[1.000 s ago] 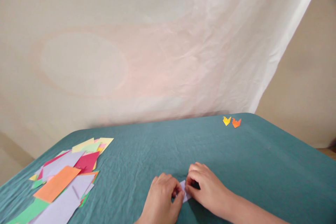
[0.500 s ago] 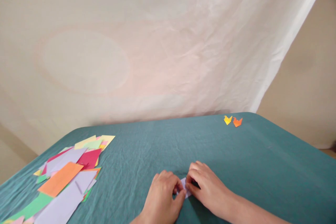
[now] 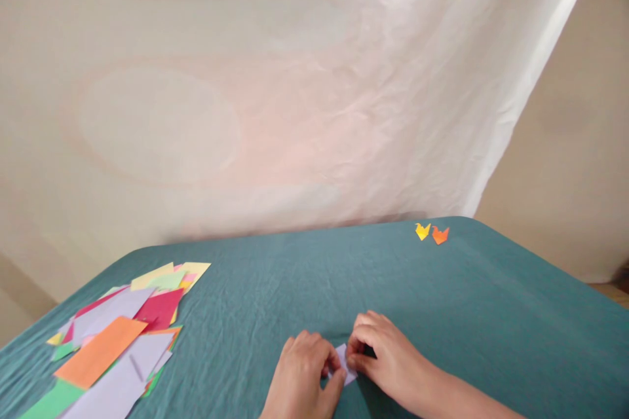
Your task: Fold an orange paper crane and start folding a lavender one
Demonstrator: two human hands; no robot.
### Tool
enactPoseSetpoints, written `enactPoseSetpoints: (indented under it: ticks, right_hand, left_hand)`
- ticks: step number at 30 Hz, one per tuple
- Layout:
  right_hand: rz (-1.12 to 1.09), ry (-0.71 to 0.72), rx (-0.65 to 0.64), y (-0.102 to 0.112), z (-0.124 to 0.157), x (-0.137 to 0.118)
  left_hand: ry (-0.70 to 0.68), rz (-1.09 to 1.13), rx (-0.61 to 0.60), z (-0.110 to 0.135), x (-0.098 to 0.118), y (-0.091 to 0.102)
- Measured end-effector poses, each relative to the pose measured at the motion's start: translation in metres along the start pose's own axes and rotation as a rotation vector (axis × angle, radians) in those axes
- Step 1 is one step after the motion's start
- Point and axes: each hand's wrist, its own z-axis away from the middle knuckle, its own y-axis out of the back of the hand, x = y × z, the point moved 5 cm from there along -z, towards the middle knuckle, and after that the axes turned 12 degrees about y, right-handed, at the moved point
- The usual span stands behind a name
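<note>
A small lilac folded paper (image 3: 344,364) lies on the teal tablecloth (image 3: 442,301) near the front edge. My left hand (image 3: 302,376) has its fingers curled and pinches the paper's left side. My right hand (image 3: 388,357) is curled over the paper's right side, fingertips pressing on it. Most of the paper is hidden between the two hands.
A loose pile of coloured paper sheets (image 3: 118,340) covers the table's left part. A small yellow folded figure (image 3: 422,231) and an orange one (image 3: 439,235) sit side by side at the far right edge. A creased white sheet (image 3: 295,91) hangs behind the table.
Both hands stay on the lilac paper with only small finger shifts. The view has tilted slightly, so everything sits a little lower in the picture.
</note>
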Motion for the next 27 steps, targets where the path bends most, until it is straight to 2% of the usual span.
enactPoseSetpoints:
  ticks: [8,19,27]
  right_hand:
    - [0.087,0.031,-0.009,0.002,0.001,-0.008]
    - [0.146,0.016,-0.038,0.004,0.002,-0.010]
    - [0.181,-0.043,-0.016,0.001,0.001,-0.005]
  left_hand:
    - [-0.061,-0.033,0.057,-0.004,-0.004,-0.010]
    - [-0.052,-0.093,0.032,-0.004,-0.003,-0.014]
    - [-0.062,-0.090,0.014,-0.002,0.000,-0.008]
